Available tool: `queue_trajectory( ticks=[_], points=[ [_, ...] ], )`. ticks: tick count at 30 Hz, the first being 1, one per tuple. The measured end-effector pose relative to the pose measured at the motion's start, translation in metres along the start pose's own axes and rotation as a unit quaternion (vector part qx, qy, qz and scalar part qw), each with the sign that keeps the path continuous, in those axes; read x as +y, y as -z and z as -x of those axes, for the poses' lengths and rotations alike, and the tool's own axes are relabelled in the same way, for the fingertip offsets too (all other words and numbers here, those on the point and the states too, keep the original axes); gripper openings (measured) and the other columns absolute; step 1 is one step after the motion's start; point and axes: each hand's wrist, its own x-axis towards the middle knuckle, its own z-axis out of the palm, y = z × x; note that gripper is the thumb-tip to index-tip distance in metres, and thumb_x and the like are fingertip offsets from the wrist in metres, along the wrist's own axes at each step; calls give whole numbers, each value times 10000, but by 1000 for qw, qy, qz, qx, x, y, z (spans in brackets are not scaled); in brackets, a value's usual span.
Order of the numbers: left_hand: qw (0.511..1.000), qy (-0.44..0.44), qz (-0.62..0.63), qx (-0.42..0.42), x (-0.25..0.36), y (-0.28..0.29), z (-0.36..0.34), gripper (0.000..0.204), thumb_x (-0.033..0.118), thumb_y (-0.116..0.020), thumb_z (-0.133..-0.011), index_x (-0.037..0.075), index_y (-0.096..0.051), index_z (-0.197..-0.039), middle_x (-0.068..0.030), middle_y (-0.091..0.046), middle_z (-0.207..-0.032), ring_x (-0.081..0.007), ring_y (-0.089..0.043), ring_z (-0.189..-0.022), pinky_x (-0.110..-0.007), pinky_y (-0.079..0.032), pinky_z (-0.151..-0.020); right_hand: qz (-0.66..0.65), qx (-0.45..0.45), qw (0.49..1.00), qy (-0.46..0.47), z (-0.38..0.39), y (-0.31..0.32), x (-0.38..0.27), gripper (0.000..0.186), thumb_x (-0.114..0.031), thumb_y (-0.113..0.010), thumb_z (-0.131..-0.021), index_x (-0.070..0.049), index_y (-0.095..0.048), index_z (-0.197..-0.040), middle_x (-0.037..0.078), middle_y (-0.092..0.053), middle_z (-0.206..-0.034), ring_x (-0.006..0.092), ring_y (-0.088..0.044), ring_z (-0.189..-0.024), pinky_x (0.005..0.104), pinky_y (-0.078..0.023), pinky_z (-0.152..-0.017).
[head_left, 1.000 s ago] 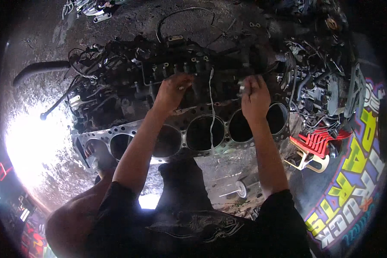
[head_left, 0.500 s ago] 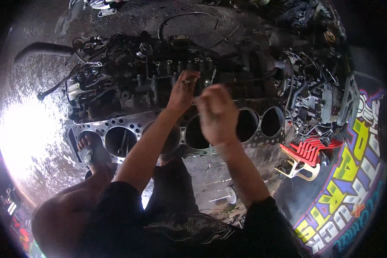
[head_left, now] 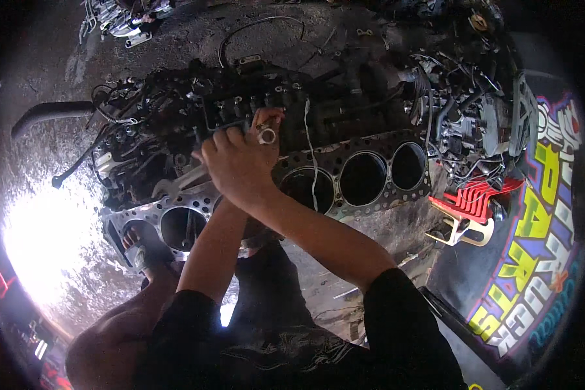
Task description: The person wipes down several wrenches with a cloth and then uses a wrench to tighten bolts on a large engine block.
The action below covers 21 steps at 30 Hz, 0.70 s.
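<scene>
My right hand [head_left: 237, 162] is crossed over my left forearm and is wrapped round a combination wrench [head_left: 187, 181]. The wrench's open jaw points to the lower left, over the engine block's edge, and a ring-shaped end shows past my knuckles. Partly hidden behind it, my left hand [head_left: 267, 117] has curled fingers beside that ring end, and what they grip is covered. Both hands are above the dark side of a large engine block [head_left: 344, 211], which has a row of open round cylinder bores.
My bare foot in a sandal [head_left: 135, 250] is at the block's left end. A pale strip [head_left: 311, 156] hangs across the block. Black hose [head_left: 52, 114] sticks out left. Piled engine parts [head_left: 461, 123] and red plastic chairs [head_left: 471, 201] stand right.
My right hand has swung left and down across my left arm, and the wrench in it now shows. The view has shifted slightly. My left hand stays near the same place on the block.
</scene>
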Motion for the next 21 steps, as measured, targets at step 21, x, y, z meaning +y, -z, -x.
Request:
queue_trajectory(
  ticks=[21],
  points=[
    [995, -50, -85, -8, -32, -8, -4, 124, 102, -514, -1053, 44, -567, -1149, -88, -634, -1140, -210, -592, -1105, -374, -461, -983, -65, 80, 986, 129, -23, -27, 37, 270, -409, -641, -929, -153, -648, -844, -1, -565, -827, 190, -543, -866, 386, -491, -727]
  ],
)
